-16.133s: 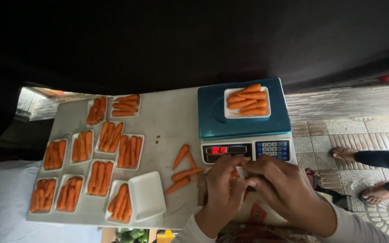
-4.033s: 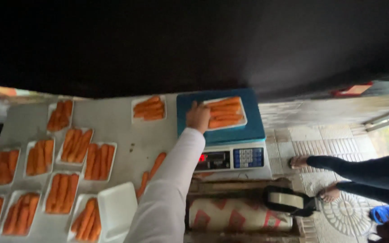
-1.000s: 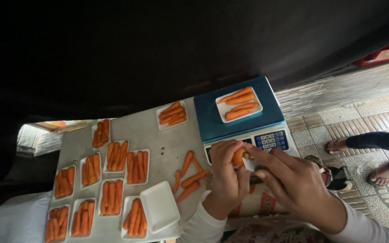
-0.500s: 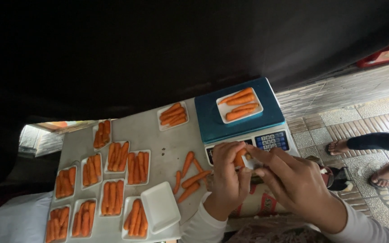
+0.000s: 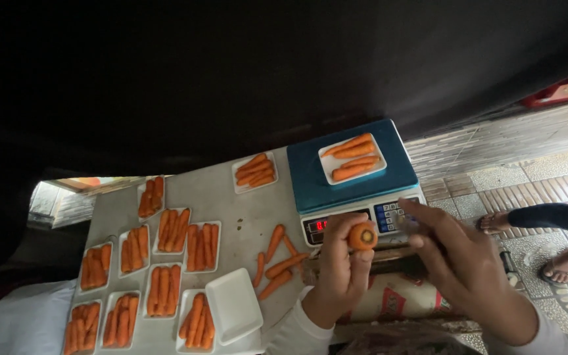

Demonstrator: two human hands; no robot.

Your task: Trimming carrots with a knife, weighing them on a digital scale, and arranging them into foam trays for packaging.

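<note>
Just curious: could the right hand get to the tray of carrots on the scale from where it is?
Probably yes. The right hand is empty, and nothing stands between it and the tray of carrots on the scale.

The carrot (image 5: pixel 363 235) gripped in the left hand (image 5: pixel 340 273) has a matt orange skin and a cut end with a darker core. The trays (image 5: pixel 234 313) look like matt white foam, smooth-faced. The table (image 5: pixel 238 207) is a dull grey sheet, scuffed, seemingly metal. The scale (image 5: pixel 350 177) has a smooth teal plastic platform and a paler plastic front. The floor (image 5: pixel 494 171) beyond the table's right edge is rough patterned tile
</note>
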